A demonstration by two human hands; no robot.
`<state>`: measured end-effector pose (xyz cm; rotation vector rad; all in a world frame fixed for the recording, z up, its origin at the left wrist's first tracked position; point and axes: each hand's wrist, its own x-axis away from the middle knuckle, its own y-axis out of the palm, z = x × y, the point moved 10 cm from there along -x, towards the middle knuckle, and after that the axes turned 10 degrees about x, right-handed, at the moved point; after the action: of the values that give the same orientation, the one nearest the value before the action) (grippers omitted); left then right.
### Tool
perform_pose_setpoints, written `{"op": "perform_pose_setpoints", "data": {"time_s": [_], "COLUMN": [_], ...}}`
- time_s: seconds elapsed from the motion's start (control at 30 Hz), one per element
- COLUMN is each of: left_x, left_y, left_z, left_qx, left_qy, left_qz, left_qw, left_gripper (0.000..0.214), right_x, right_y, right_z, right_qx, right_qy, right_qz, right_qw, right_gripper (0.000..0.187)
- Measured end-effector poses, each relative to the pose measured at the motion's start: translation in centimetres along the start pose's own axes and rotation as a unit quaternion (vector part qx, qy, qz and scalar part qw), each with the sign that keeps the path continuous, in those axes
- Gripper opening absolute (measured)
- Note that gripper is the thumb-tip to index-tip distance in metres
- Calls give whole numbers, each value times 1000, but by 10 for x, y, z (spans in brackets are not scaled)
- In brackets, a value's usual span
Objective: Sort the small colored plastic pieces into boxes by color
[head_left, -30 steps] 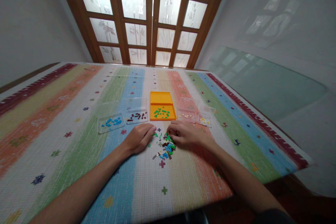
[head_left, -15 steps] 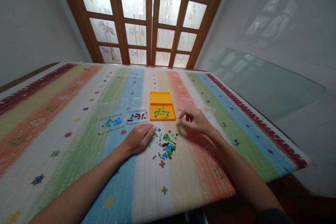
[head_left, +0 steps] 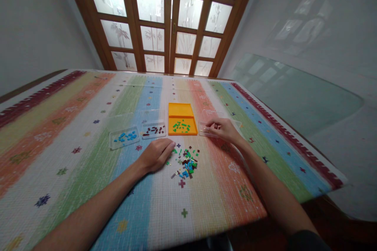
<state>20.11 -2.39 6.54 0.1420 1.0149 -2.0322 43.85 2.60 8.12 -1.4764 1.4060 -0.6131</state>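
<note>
My left hand (head_left: 159, 154) rests on the striped tablecloth with its fingers curled together, just left of a loose pile of small toy bricks (head_left: 188, 164) in green, blue, brown and pale colours. Nothing shows in it, though its palm side is hidden. My right hand (head_left: 222, 128) is over the front of a clear plastic box (head_left: 202, 123), its thumb and fingers pinched together. Whatever the fingertips hold, if anything, is too small to name. Between the hands, farther back, an open yellow box (head_left: 182, 133) contains green bricks (head_left: 181, 126).
Left of the yellow box stand a clear box (head_left: 165, 123) with brown bricks (head_left: 153, 130) and another clear box (head_left: 111, 141) with blue bricks (head_left: 126, 136). The tablecloth (head_left: 97, 157) covers the table. Wood-framed glass doors (head_left: 167, 27) stand behind it.
My right hand has moved slightly right and lowered at the clear box, its fingers drawn closer together. My left hand and the brick pile look unchanged.
</note>
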Motion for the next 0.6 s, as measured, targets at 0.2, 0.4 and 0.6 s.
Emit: {"op": "perform_pose_setpoints", "data": {"time_s": [0.2, 0.4, 0.6], "left_x": [0, 0, 0], "left_y": [0, 1, 1], "left_z": [-1, 1, 2], "left_qx": [-7, -12, -22], "left_qy": [-7, 4, 16], "left_qz": [-5, -5, -3], "left_qw": [1000, 1000, 1000], "left_gripper": [44, 42, 43], "right_x": [-4, -7, -8], "right_y": [6, 11, 17], "right_z": [8, 1, -8], "right_qx": [26, 66, 123], "right_qy": [23, -4, -46], "right_qz": [4, -1, -14], "right_qw": [999, 998, 991], "right_gripper": [24, 25, 23]}}
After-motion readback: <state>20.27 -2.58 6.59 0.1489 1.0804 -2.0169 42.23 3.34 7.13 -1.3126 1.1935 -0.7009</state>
